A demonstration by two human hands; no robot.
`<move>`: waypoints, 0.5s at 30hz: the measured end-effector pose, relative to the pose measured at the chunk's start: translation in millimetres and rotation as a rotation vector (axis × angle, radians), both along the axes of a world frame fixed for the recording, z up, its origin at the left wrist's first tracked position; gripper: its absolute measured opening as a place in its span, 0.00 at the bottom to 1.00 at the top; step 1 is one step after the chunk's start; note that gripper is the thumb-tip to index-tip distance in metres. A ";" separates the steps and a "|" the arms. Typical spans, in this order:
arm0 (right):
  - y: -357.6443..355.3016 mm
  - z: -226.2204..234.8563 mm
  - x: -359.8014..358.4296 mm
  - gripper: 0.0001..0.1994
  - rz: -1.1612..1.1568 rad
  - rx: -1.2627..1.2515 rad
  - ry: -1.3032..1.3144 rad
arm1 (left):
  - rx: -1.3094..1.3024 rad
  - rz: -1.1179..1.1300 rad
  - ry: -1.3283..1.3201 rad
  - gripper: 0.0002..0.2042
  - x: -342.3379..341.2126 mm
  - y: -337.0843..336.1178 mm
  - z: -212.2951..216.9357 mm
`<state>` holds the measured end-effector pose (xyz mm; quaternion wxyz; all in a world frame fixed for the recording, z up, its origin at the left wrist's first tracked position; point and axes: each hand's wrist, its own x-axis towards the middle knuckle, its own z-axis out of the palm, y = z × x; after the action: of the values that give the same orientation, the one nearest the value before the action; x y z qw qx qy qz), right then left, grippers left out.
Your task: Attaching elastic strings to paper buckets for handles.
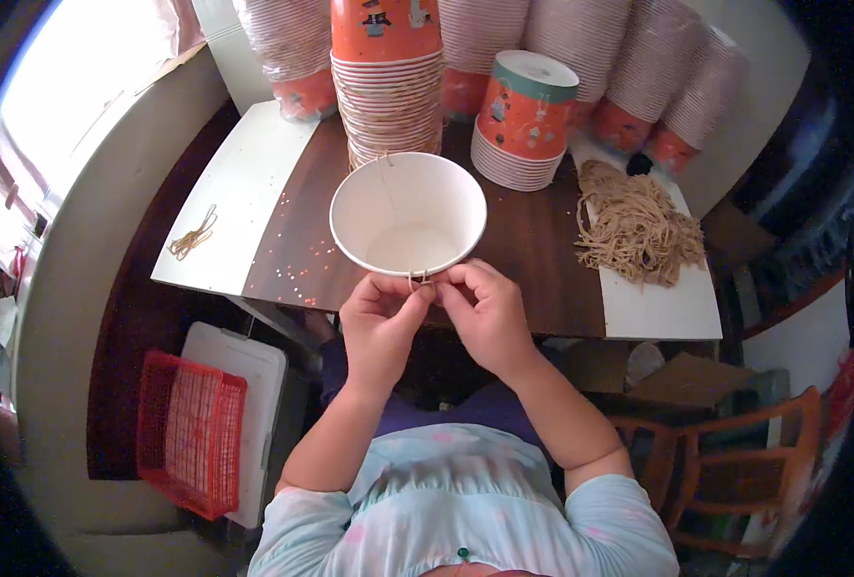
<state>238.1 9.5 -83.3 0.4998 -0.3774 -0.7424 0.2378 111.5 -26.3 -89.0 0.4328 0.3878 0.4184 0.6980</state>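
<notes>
A white paper cup [408, 213] is tipped with its open mouth toward me, over the dark wooden table [533, 250]. A thin tan string [395, 207] runs across the cup's inside to its near rim. My left hand [381, 322] and my right hand [485, 313] meet at that rim, fingertips pinching the string's end together. The cup rests against both hands. A heap of tan strings [636, 229] lies on a white sheet at the right. Stacks of orange printed cups [389, 82] stand just behind the held cup.
A shorter stack of orange cups [523, 120] stands to the right, more stacks [639, 67] along the wall. A few loose strings [193, 234] lie on a white board at left. A red basket [188, 431] sits on the floor left, a wooden chair [735, 462] right.
</notes>
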 end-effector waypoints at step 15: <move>-0.2 0.2 -15.4 0.08 0.462 -0.895 0.678 | -0.031 -0.015 -0.047 0.06 -9.8 -8.0 -13.0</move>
<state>222.7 9.3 -83.1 0.4367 -0.2830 -0.4324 0.7363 101.7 -34.4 -102.0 0.4538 0.3679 0.4158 0.6970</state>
